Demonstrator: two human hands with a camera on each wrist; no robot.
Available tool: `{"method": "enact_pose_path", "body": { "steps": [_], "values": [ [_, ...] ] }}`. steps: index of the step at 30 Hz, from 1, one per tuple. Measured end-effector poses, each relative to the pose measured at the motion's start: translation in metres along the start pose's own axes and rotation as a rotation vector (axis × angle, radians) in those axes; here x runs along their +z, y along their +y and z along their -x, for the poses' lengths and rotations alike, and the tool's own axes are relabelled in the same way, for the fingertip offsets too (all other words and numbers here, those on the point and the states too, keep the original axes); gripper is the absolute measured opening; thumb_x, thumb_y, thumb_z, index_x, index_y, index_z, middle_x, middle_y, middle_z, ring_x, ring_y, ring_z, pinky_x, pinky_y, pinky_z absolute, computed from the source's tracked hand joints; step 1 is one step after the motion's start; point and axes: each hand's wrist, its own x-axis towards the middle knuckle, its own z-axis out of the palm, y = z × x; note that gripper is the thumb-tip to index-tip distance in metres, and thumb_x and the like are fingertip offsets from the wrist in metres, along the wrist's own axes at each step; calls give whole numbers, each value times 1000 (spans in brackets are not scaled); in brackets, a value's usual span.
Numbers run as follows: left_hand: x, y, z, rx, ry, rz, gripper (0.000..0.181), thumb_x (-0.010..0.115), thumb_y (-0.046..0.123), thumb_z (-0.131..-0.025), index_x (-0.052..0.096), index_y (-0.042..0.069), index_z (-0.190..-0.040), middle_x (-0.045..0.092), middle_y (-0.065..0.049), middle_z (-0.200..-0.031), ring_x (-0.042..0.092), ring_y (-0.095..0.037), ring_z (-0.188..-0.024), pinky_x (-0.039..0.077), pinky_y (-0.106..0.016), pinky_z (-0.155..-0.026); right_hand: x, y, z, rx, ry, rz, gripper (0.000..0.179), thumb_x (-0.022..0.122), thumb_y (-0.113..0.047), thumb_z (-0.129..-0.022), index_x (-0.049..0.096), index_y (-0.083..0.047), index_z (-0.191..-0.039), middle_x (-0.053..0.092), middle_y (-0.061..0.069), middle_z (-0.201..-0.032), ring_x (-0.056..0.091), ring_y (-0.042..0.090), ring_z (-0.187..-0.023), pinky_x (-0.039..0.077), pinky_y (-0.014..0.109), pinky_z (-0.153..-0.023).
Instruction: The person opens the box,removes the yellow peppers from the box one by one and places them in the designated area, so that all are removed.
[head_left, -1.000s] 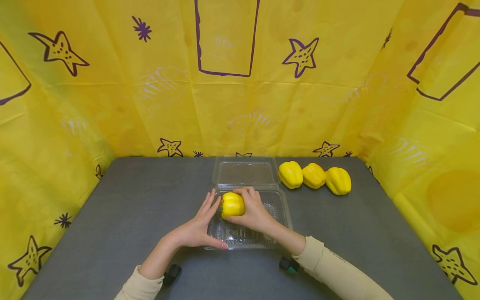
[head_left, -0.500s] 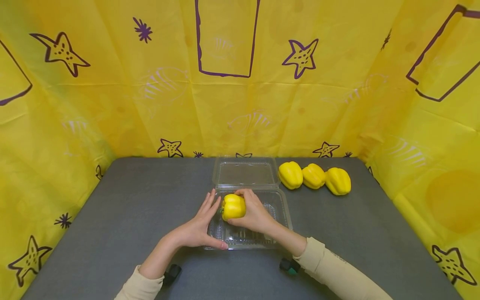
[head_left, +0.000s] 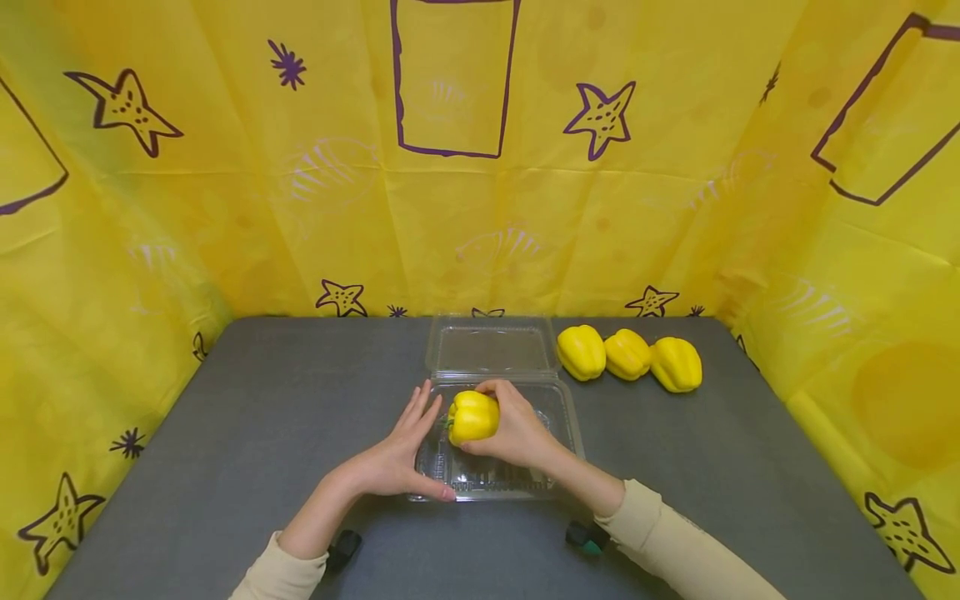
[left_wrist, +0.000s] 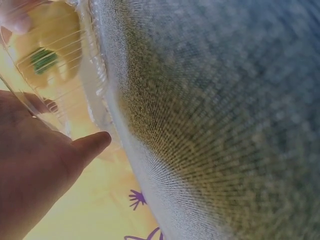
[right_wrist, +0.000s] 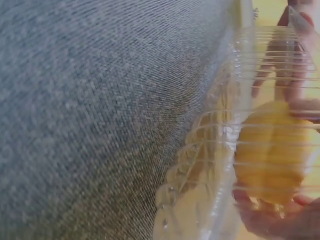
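Observation:
A yellow bell pepper (head_left: 473, 417) with a green stem is in my right hand (head_left: 517, 427), gripped between thumb and fingers. It is over the bottom half of a clear plastic clamshell container (head_left: 567, 408); the right wrist view shows the pepper (right_wrist: 270, 150) low behind the container's ribbed wall. My left hand (head_left: 393, 457) rests at the container's left side with fingers straight, its thumb along the front left corner. In the left wrist view the pepper's green stem (left_wrist: 44, 61) shows through the clear wall.
The container's lid (head_left: 493, 347) lies folded back, away from me. Three more yellow bell peppers, among them the middle one (head_left: 627, 354), lie in a row on the grey table (head_left: 315, 367) to the right of the lid. A yellow patterned cloth (head_left: 480, 200) encloses the table's back and sides.
My right hand has shifted the pepper slightly to the right and towards me, away from the left hand's fingers. The left hand stays in place.

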Motion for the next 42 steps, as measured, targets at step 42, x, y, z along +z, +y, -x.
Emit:
{"method": "enact_pose_path", "body": {
  "steps": [42],
  "values": [
    [-1,0,1,32,17,-39,132,85,54,-67,2,2,-156,-23,-10,-160,-21,-32,-144,12,-67,-108,-90,9,40,162,273,-63,79,89,-33,-68,48,-14,-132,53,8,-128,51,28,-116,48,46,-85]
  ]
}}
